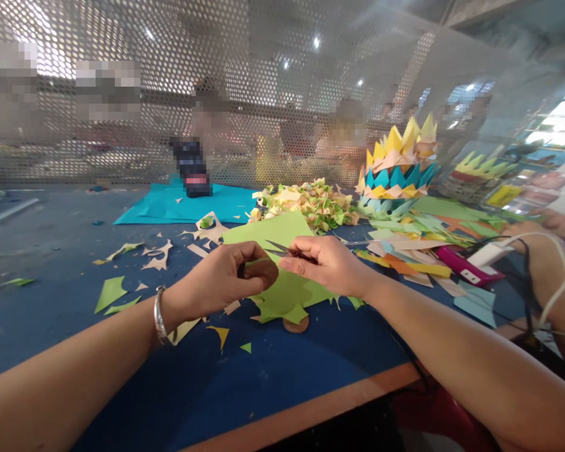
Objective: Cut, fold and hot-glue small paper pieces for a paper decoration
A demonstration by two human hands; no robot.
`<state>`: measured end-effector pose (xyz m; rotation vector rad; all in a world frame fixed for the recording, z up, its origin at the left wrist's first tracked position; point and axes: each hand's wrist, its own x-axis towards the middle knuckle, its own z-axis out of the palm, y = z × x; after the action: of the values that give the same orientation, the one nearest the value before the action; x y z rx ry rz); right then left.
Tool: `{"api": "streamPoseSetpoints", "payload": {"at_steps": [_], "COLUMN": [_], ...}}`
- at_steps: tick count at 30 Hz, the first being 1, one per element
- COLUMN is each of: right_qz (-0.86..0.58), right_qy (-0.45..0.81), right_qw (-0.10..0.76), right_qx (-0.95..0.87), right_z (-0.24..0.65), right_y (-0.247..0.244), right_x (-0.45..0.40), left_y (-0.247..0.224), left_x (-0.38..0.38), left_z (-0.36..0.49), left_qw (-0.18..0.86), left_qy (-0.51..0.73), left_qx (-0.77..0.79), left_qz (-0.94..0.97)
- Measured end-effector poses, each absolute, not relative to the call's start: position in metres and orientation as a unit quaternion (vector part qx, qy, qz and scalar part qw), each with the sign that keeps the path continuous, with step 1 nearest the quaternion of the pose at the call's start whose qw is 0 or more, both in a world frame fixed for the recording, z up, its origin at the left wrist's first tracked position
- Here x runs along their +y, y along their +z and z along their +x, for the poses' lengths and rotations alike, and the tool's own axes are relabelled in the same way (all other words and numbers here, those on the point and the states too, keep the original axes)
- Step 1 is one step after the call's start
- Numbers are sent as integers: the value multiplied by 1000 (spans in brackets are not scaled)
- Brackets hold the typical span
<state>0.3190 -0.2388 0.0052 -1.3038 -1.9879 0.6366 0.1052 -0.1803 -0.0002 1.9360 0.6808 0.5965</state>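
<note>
Small dark scissors (277, 248) are in my right hand (327, 260), whose fingers are closed round the handles; the blades point left and are slightly apart. Just left of the blade tips is my left hand (233, 273), fingers curled in, with a silver bangle at the wrist. What it holds, if anything, is hidden. Beneath both hands lies a light green paper sheet (287, 290) with a jagged cut lower edge. A round brownish disc (295, 324) shows partly under that edge.
Behind the sheet is a heap of small folded paper pieces (311, 204). Blue paper (155, 204) lies at the back left, a tiered paper crown (398, 169) at the back right. Paper strips, a magenta power strip (468, 267), cables and another person's arm (553, 270) are on the right.
</note>
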Motion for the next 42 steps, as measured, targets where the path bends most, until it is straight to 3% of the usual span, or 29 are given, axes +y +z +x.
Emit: {"api": "streamPoseSetpoints", "payload": {"at_steps": [8,19,29,35,42], "right_qz": [-456,-432,-476,-486,-461], "right_qy": [364,316,295,227,231], "right_qw": [390,478,402,354,323], "right_qx": [-712,-696,-724,-767,-793], "right_z": [308,306,313,316,318], "right_y": [-3,-1,1,6,6], "right_x": [-237,-237,-238,-242,-243], "left_y": [1,0,-3,0,6], "left_x": [-188,-202,-193,-191,-192], "left_z": [109,113,109,107,108], "left_qw": [550,685,558,520,496], "left_qy": [246,339,317,276,257], "left_qx": [288,322,299,266,258], "left_qz": [745,558,707,763,788]}}
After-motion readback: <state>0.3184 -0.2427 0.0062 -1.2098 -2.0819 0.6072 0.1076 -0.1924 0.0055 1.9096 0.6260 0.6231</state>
